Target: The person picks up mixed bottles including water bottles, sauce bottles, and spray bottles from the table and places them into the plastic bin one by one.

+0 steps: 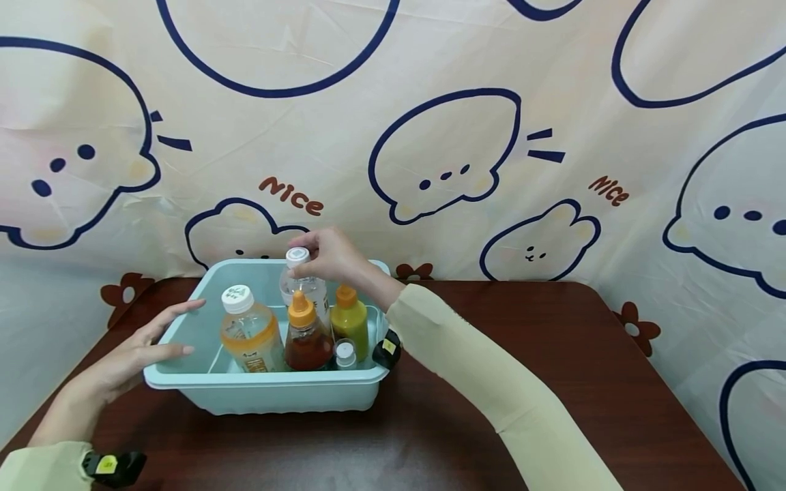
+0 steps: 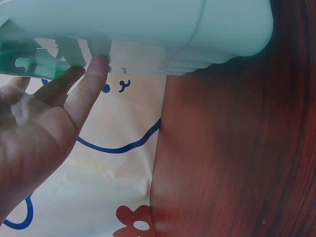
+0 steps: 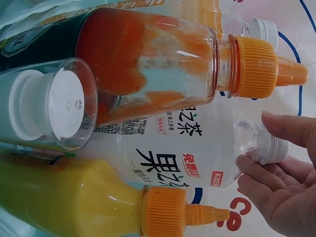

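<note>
A light blue plastic bin (image 1: 264,382) stands on the table with several bottles in it. My left hand (image 1: 132,354) grips its left rim, thumb and forefinger over the edge; other fingers (image 2: 91,84) touch the outer wall below. My right hand (image 1: 334,256) holds a clear, white-capped drink bottle (image 3: 217,148) by the neck, at the back of the bin. Beside that bottle are a squeeze bottle of red sauce (image 3: 118,59) and a squeeze bottle of yellow sauce (image 3: 84,197), both with orange nozzle caps. The bottle's base is hidden behind them.
A wide bottle (image 1: 252,341) with a white cap and orange band stands at the bin's left. A small clear-capped bottle (image 1: 346,356) sits at the front right. The dark wood table (image 1: 479,354) meets a printed cloth (image 1: 442,150) behind.
</note>
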Demonstrator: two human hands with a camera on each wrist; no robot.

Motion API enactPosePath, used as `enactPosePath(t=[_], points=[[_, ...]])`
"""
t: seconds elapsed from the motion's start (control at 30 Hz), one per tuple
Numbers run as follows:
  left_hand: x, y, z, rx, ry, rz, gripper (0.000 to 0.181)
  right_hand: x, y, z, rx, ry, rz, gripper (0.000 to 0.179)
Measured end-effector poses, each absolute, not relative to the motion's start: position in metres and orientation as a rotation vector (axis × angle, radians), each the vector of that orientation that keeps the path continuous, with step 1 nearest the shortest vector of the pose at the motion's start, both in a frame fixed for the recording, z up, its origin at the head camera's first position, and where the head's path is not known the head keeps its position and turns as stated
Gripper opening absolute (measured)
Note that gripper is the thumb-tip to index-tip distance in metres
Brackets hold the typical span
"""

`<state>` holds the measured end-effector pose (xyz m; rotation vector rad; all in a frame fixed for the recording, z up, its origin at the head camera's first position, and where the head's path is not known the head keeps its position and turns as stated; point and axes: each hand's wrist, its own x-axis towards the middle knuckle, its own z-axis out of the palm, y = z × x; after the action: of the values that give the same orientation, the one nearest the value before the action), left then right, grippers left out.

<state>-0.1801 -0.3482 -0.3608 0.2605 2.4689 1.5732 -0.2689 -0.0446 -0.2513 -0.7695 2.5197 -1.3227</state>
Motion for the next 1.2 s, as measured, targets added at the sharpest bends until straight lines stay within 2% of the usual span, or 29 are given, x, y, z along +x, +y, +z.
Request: enactPosePath(t=[1.2], points=[[-0.1795, -0.3465, -0.36, 0.251, 2.493, 1.55, 0.068, -0.2692, -0.0479, -0.2568, -0.743, 2.566, -1.115, 0.035]])
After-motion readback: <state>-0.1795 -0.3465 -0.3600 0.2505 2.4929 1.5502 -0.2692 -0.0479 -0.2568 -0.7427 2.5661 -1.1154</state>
